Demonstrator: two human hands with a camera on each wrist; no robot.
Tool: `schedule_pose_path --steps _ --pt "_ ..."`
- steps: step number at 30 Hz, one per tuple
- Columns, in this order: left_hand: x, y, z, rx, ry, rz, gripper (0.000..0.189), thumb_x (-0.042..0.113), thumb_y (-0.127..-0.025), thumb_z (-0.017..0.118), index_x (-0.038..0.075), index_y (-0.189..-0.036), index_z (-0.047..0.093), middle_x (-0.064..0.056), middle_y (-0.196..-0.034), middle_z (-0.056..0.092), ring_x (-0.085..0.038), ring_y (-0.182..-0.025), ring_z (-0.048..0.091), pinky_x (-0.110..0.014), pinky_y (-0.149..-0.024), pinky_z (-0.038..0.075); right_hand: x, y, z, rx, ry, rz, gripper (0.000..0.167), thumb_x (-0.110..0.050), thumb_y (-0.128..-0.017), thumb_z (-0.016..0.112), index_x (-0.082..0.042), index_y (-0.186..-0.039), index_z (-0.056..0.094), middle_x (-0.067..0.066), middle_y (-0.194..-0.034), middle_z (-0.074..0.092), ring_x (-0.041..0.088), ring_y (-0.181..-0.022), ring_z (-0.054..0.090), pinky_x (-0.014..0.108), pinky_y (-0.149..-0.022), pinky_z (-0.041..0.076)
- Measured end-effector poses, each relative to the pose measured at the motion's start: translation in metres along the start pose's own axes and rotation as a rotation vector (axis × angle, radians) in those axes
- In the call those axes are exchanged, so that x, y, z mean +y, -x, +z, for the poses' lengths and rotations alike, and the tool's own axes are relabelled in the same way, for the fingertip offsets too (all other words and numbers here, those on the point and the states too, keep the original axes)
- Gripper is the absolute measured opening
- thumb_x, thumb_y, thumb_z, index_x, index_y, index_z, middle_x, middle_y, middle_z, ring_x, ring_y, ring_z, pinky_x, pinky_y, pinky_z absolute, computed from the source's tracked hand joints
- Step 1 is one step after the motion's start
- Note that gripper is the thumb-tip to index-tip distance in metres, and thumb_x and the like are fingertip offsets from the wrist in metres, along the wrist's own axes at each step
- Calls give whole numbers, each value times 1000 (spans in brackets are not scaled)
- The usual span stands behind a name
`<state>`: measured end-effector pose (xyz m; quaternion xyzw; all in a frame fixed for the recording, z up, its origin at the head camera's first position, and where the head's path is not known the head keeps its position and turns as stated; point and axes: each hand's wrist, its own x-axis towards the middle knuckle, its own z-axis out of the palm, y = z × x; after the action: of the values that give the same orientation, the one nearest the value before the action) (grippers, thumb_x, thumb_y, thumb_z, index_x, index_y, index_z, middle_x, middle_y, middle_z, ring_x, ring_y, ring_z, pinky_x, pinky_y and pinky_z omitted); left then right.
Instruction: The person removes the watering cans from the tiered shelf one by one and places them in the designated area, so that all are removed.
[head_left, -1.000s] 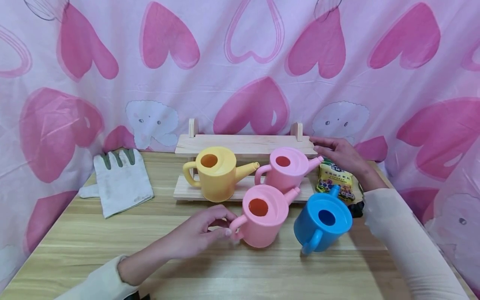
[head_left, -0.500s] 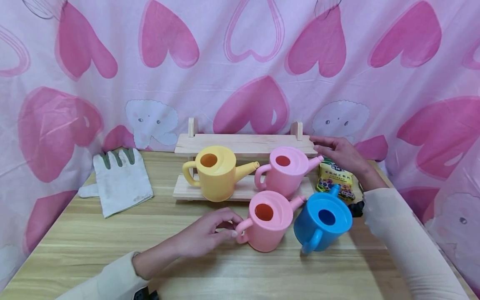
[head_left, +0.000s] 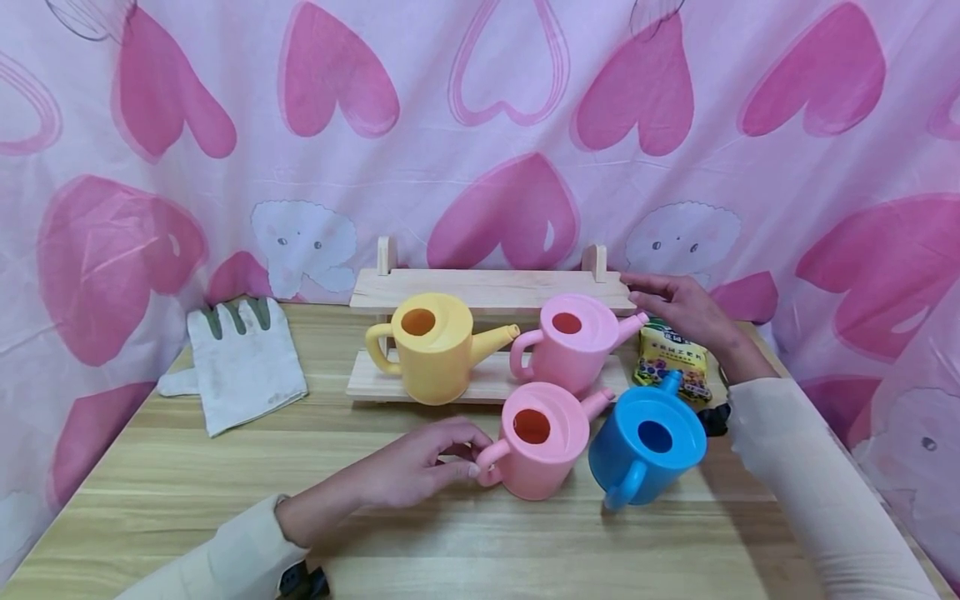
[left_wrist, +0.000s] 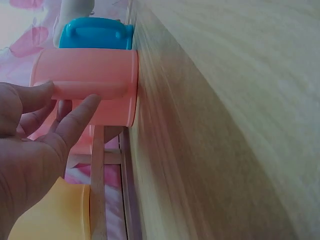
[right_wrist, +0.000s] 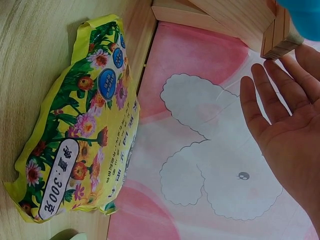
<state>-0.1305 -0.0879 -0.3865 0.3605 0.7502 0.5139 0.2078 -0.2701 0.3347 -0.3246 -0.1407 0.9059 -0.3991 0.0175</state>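
My left hand point(head_left: 420, 462) pinches the handle of a salmon-pink watering can point(head_left: 543, 454) at the front middle. In the left wrist view, its thumb and fingertips lie along that handle point(left_wrist: 90, 90). The can stands upright, spout pointing right toward a blue watering can point(head_left: 645, 450). Extended fingers of my right hand point(head_left: 682, 312) touch the right end of the wooden shelf's upper board point(head_left: 487, 290); the right wrist view shows the fingertips at the board's end point(right_wrist: 282, 37). On the lower board are a yellow watering can point(head_left: 435, 358) and a pink watering can point(head_left: 570, 350).
A yellow flowered fertilizer bag point(head_left: 671, 358) lies right of the shelf, below my right hand. A white glove point(head_left: 243, 367) with green fingertips lies at the left on the wooden table point(head_left: 450, 558). A heart-print curtain point(head_left: 480, 192) hangs behind.
My left hand and the salmon-pink watering can have shifted right and slightly toward the front, bringing the can closer to the blue one. My right hand stays on the shelf end.
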Motion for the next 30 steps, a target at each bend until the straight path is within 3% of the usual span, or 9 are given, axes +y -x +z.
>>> schedule_pose_path --steps 7,12,15,19,23,27,30 --pt "0 -1 -2 -17 6 15 19 11 -101 68 8 -119 69 -9 -116 67 -14 -111 62 -32 -102 51 -1 0 -1 1 3 2 60 -42 -103 63 -14 -154 49 13 -153 51 40 -135 51 59 -103 48" --pt "0 -1 -3 -28 -17 -5 22 13 -102 67 14 -124 67 -2 -118 66 -13 -113 62 -32 -100 52 0 0 0 2 -1 2 60 -41 -103 63 -14 -154 49 13 -153 51 39 -135 51 59 -103 48" --pt "2 3 -6 -18 -83 -35 27 20 -102 67 22 -129 63 7 -122 64 -11 -116 61 -29 -96 54 0 0 0 -2 -8 -1 59 -40 -103 63 -14 -154 49 13 -153 51 39 -135 51 59 -103 47" --pt "10 10 -13 14 -268 -17 31 26 -103 66 25 -133 61 10 -126 62 -11 -116 60 -30 -95 55 0 0 1 -4 -5 -5 59 -41 -103 63 -14 -154 49 13 -153 50 39 -136 50 60 -103 47" --pt "20 17 -23 56 -420 83 22 30 -105 63 27 -126 65 16 -118 64 -7 -110 61 -32 -95 54 1 0 1 -3 -3 -6 59 -40 -103 63 -14 -154 49 13 -154 50 40 -137 49 60 -103 47" --pt "24 23 -36 96 -410 275 12 23 -103 67 27 -113 71 18 -110 65 -7 -105 63 -32 -94 54 1 0 0 -6 -14 -3 59 -40 -103 63 -15 -154 49 12 -154 49 39 -137 49 60 -104 46" --pt "25 26 -45 178 -378 445 17 11 -97 72 21 -111 73 11 -111 68 -12 -106 64 -32 -94 54 1 0 0 -9 -16 3 60 -41 -103 63 -15 -155 48 12 -154 49 39 -137 49 60 -104 46"
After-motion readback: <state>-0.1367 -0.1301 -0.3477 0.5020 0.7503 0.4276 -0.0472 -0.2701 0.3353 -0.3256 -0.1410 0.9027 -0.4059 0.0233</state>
